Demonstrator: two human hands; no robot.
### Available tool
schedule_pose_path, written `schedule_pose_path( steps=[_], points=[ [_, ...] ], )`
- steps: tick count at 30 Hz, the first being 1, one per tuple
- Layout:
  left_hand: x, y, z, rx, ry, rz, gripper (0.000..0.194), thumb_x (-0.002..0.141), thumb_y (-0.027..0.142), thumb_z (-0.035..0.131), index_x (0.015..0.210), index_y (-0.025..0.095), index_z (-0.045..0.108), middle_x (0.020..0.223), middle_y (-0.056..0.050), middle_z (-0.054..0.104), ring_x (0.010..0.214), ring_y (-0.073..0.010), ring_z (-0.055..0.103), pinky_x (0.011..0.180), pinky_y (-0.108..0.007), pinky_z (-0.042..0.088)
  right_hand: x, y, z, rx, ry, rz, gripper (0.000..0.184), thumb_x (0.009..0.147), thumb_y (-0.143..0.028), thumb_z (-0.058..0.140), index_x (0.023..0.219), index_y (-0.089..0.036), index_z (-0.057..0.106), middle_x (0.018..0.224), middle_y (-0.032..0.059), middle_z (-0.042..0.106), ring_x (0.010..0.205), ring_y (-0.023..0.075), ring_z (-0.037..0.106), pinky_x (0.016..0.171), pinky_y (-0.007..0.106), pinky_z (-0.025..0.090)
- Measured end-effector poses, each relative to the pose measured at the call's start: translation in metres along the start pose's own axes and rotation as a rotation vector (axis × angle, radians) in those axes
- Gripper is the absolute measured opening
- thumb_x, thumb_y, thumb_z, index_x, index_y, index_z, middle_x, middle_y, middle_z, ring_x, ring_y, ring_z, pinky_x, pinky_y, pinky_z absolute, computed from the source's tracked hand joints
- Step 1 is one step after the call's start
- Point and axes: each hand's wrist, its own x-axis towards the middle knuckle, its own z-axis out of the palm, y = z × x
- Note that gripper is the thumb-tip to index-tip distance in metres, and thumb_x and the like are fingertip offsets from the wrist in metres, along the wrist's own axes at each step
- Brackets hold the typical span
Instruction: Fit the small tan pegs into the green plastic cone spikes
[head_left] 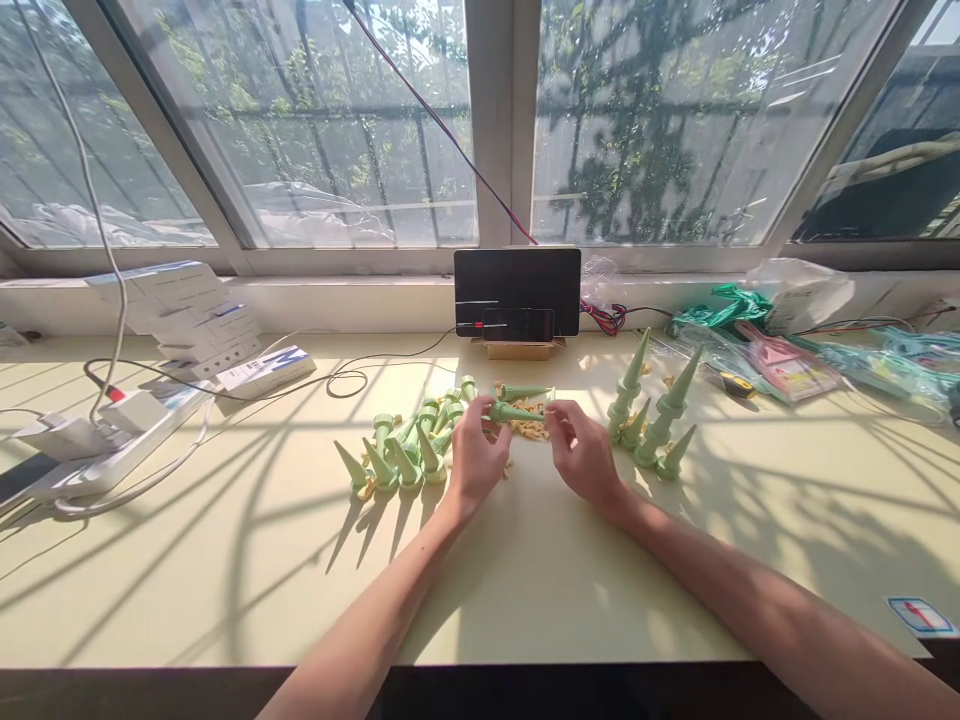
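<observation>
A pale green plant watering spike (516,412) lies level between my hands above the table. My left hand (480,452) has its fingers closed round the wide end. At the narrow tip, the fingers of my right hand (583,450) are pinched together. Behind them is a pile of small tan pieces (531,430), partly hidden, with another green spike (525,392) lying at its back. Several green spikes (405,467) stand and lie in a cluster left of my left hand. To the right of my right hand, more spikes (666,410) stand upright, some stacked in tall columns.
A black tablet (517,285) and a phone (517,325) lean on a stand by the window. White boxes (199,320) and a power strip (124,450) with cables occupy the left. Plastic bags (795,355) and a yellow-black cutter (733,382) lie at the right.
</observation>
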Motion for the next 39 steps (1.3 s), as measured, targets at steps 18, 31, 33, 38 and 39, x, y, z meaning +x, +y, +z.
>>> schedule_pose_path(
  steps=[18,31,33,38,39],
  points=[
    [-0.005,0.007,0.0,-0.011,-0.109,0.012,0.02,0.08,0.025,0.066,0.089,0.021,0.048,0.085,0.0,0.062,0.068,-0.013,0.062,0.055,-0.022,0.048,0.003,-0.003,-0.001,0.167,0.102,0.165,0.019,0.101,-0.037,0.043,0.107,-0.02,0.05,0.076,0.0006,0.057,0.046,0.0101,0.049,0.045,0.026,0.042],
    [0.0,0.009,-0.004,-0.051,0.023,-0.014,0.02,0.09,0.036,0.06,0.102,0.019,0.063,0.084,-0.003,0.068,0.063,-0.0127,0.062,0.058,-0.024,0.049,0.001,0.003,0.002,0.079,-0.017,0.032,0.009,0.096,-0.027,0.052,0.102,-0.02,0.053,0.084,0.0016,0.062,0.053,0.0099,0.053,0.051,0.025,0.042],
    [-0.001,0.01,-0.004,-0.055,0.024,-0.007,0.02,0.091,0.037,0.059,0.101,0.019,0.061,0.079,-0.002,0.067,0.062,-0.0126,0.061,0.058,-0.024,0.048,-0.002,0.005,0.005,0.019,-0.169,-0.059,0.009,0.096,-0.025,0.052,0.092,-0.02,0.059,0.085,0.0036,0.064,0.059,0.0123,0.054,0.055,0.026,0.044],
    [-0.002,0.011,-0.003,-0.058,0.031,0.009,0.018,0.093,0.037,0.057,0.098,0.019,0.059,0.08,-0.002,0.067,0.065,-0.013,0.062,0.061,-0.024,0.048,-0.011,0.004,0.012,-0.009,-0.372,-0.178,0.012,0.094,-0.024,0.058,0.101,-0.021,0.067,0.094,0.0061,0.064,0.073,0.0169,0.06,0.065,0.03,0.048],
    [-0.002,0.011,-0.003,-0.056,0.034,0.009,0.018,0.093,0.037,0.057,0.097,0.019,0.059,0.08,-0.002,0.067,0.065,-0.0131,0.062,0.061,-0.024,0.048,-0.012,0.004,0.013,-0.006,-0.401,-0.195,0.014,0.093,-0.024,0.059,0.105,-0.022,0.067,0.096,0.0067,0.064,0.078,0.0183,0.061,0.068,0.031,0.05]
  ],
)
